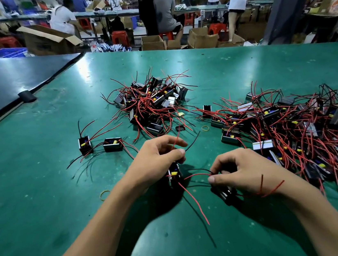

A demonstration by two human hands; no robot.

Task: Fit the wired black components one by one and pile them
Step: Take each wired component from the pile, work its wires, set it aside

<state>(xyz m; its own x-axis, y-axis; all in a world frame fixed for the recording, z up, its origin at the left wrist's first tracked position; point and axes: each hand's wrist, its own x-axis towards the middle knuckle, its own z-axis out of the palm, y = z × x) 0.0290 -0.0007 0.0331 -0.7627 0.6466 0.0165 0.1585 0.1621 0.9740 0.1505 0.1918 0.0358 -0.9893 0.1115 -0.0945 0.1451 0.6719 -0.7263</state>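
Now both hands work low over the green bench, near each other but not touching. The left hand is curled around one black component, which stands on the bench under its fingers. The yellow part of this piece shows, and a red wire runs from it toward the person. The right hand covers a second black component, while its thumb and forefinger pinch thin red and black leads just above it.

Beyond the hands lies a tangled pile of the same wired pieces. A wider heap spreads to the right of the right hand. To the left of the left hand, two single components lie apart from the rest, and a yellow rubber band lies beside the left forearm.

I judge that the fitting step is in hand, with one piece ready in each hand and not yet joined. Which group holds the finished pieces I cannot tell. The next move probably calls for bringing the two pieces together with care, keeping the loose leads out of the joint so that no wire is trapped. After that the result can go onto a pile.
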